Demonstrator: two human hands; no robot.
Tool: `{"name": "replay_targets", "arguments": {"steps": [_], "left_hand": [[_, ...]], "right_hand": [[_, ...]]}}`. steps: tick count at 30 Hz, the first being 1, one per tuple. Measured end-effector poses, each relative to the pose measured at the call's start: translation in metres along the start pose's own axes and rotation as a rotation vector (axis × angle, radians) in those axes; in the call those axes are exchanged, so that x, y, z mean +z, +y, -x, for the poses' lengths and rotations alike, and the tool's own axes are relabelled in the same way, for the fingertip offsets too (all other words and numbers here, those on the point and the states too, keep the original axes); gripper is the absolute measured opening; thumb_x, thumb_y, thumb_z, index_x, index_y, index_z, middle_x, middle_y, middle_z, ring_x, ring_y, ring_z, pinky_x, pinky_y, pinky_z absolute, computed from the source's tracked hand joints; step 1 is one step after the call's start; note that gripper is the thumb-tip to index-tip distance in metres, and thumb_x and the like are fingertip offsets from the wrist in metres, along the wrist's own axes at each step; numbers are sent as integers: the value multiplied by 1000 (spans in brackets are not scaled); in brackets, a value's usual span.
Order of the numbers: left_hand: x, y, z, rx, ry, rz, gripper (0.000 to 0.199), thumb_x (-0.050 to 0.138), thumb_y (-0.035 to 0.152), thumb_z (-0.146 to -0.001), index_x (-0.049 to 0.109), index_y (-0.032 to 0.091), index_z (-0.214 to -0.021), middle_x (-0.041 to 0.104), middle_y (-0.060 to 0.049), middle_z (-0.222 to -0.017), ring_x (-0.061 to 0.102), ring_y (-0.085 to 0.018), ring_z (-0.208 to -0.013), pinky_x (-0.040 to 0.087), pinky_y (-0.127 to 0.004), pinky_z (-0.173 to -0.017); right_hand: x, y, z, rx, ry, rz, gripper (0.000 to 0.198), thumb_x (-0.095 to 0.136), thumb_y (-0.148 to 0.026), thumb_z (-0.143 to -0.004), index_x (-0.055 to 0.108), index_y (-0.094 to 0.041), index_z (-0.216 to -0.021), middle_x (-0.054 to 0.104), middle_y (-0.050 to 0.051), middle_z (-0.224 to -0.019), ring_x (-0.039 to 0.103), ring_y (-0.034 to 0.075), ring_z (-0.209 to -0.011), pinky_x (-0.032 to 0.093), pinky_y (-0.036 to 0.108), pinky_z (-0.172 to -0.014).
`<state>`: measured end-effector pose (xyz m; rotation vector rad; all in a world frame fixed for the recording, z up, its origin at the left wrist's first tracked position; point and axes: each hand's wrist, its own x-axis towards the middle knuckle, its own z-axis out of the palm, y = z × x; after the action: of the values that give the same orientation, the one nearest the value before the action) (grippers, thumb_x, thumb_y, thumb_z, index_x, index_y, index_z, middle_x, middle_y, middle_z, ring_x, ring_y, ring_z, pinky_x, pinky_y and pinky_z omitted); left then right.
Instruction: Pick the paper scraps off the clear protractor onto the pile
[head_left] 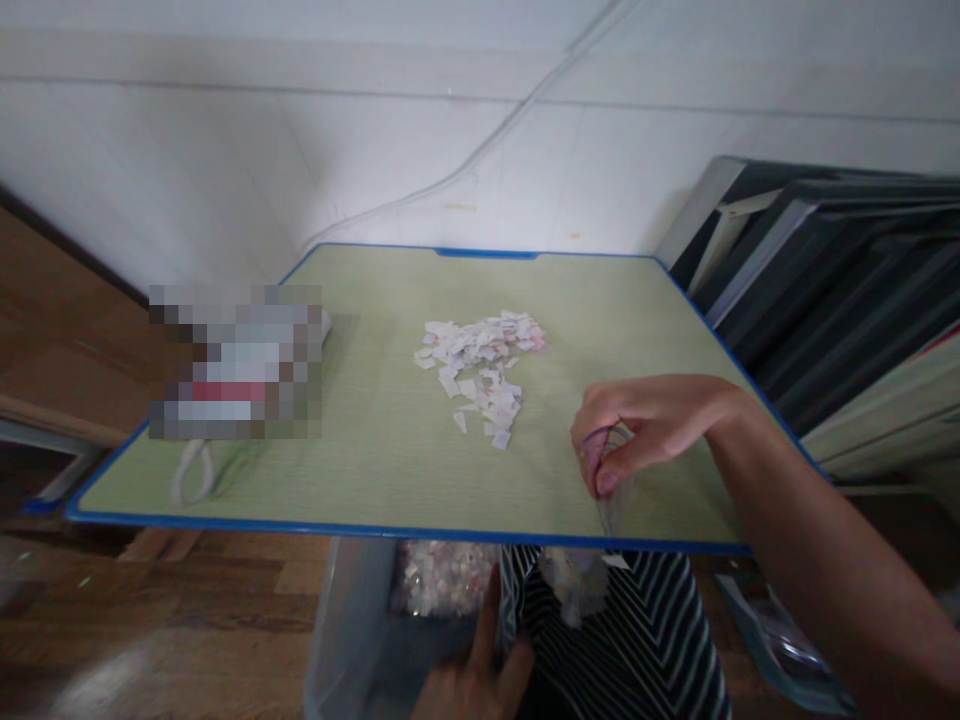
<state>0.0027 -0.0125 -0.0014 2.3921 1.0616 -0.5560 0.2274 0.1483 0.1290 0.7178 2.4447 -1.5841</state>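
Note:
My right hand is over the right front of the folding table, fingers curled down in a pinch. Between them is a small clear plastic bag with a thin purple line, blurred and hanging toward the blue edge. To its left lies a loose heap of small white paper scraps, a few of them pinkish. Below the front edge, my left hand has index finger and thumb apart, beside the plastic bin and a striped cloth. Its other fingers are partly out of view.
A blurred-out package with a cord loop rests on the table's left side. Glittery filled bags lie in the bin. A translucent clump sits on the striped cloth. Dark panels lean at right; a cable crosses the wall.

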Motion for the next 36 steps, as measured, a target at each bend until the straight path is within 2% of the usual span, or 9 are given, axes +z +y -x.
{"name": "replay_targets", "arguments": {"steps": [3,8,11,16,23,30,36], "left_hand": [[0,0,0,-2,-4,3,44,54,5,-84,51,25,-123,36,-25,-132,66,-27,-70,53,-35,-57],[0,0,0,-10,-11,26,43,56,7,-84,52,26,-122,35,-25,-134,66,-27,-71,53,-35,-59],[0,0,0,-3,-8,17,46,56,7,-83,50,27,-124,36,-25,-133,66,-27,-71,53,-35,-59],[1,0,-1,-5,-3,31,45,54,7,-85,50,27,-124,37,-24,-132,66,-27,-70,54,-36,-58],[4,0,0,18,20,1,40,52,5,-85,52,24,-120,27,-24,-137,66,-26,-69,54,-33,-57],[6,0,1,10,21,35,39,51,7,-86,52,26,-120,25,-23,-138,66,-25,-70,54,-33,-57],[6,0,-2,10,10,4,42,52,7,-86,50,26,-123,24,-24,-137,66,-25,-68,54,-33,-54]], "right_hand": [[-1,-1,3,-29,68,15,17,58,-23,-79,68,-10,-78,70,7,-72,64,12,-69,47,20,-63],[-6,3,3,70,488,-4,18,58,-29,-79,68,-15,-74,70,3,-70,64,12,-66,47,23,-60],[-8,7,0,113,605,-57,17,58,-28,-78,67,-17,-69,69,2,-67,63,11,-63,47,23,-58],[-8,12,-7,138,646,-61,19,57,-27,-76,67,-13,-69,68,3,-64,61,10,-59,46,23,-56],[-2,9,-21,142,624,-101,20,57,-28,-77,66,-13,-67,66,3,-61,58,9,-56,44,21,-54],[22,-1,-46,91,593,-271,24,59,-33,-76,64,-11,-69,66,4,-64,57,8,-55,45,20,-53],[35,4,-65,6,501,-432,24,61,-34,-75,64,-11,-69,65,3,-63,55,6,-53,45,19,-52]]}}
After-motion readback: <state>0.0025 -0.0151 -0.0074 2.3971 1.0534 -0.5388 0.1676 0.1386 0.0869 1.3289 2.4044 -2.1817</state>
